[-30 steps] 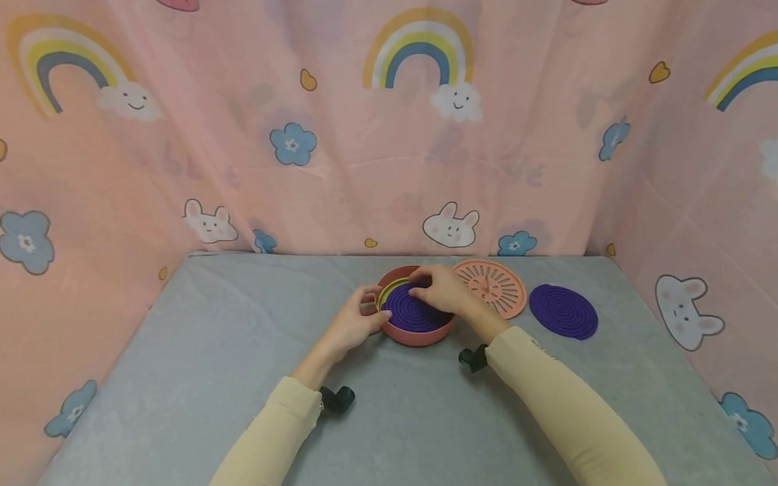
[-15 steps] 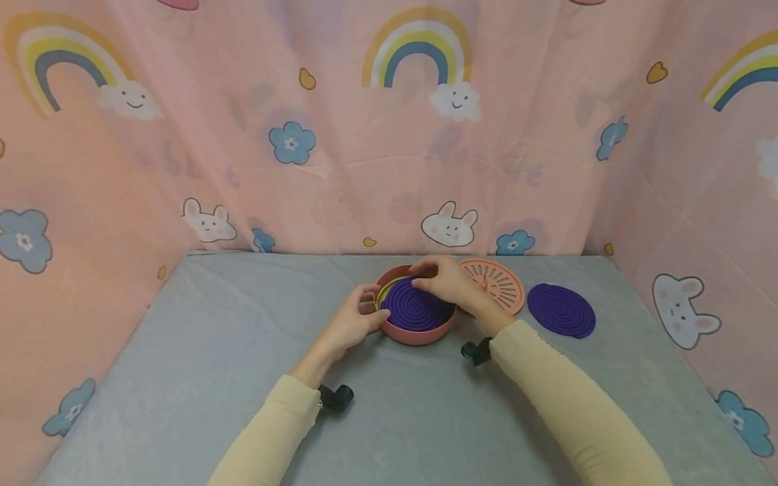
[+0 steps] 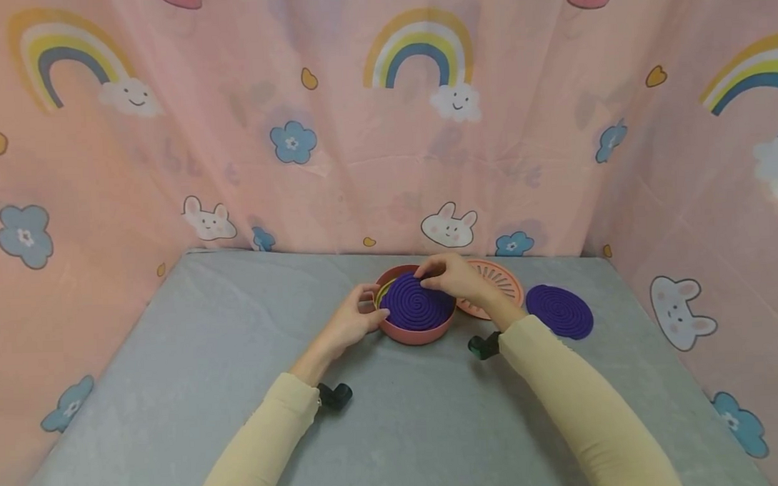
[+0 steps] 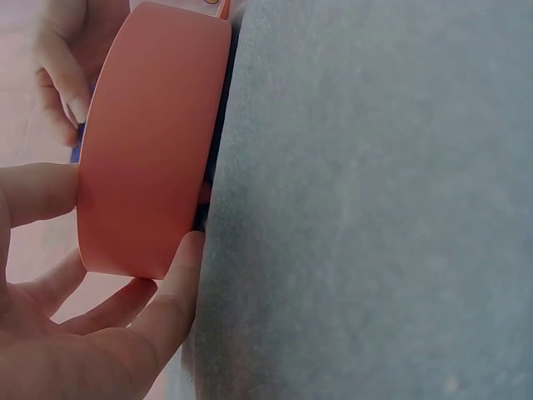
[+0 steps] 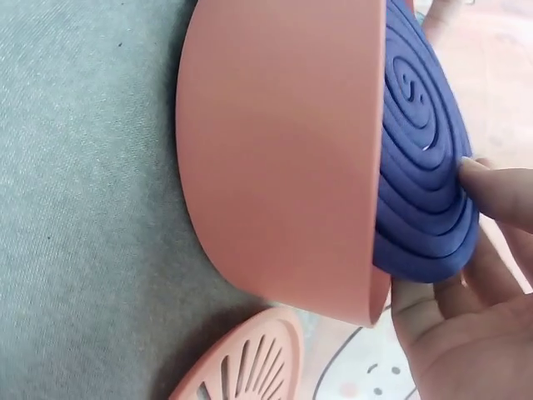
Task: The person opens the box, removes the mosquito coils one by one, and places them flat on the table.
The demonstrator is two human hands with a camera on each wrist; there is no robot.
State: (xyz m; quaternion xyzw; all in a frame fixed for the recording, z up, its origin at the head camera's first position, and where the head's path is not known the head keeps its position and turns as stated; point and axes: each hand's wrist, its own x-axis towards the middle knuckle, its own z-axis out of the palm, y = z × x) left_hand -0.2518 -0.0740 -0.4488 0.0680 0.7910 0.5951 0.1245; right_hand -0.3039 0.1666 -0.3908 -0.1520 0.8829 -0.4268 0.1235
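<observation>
Mid-lift, I reckon: right hand (image 3: 451,278) fingers pinch the purple mat (image 3: 417,305) at the far edge, tilted in the pink bowl (image 3: 413,334). Left hand (image 3: 353,319) grips the bowl's side on the bench (image 3: 239,363). Next needs a clean pull upward.

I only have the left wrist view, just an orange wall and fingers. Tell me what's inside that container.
Observer: A purple spiral coil lies in the orange round container, tilted up at the far edge.
Operator: Report the other hand.
Observer: The right hand pinches the coil's far edge.
Operator: List what else is on the table.
Observer: A slotted orange lid behind the right wrist, and a second purple coil flat to its right.
</observation>
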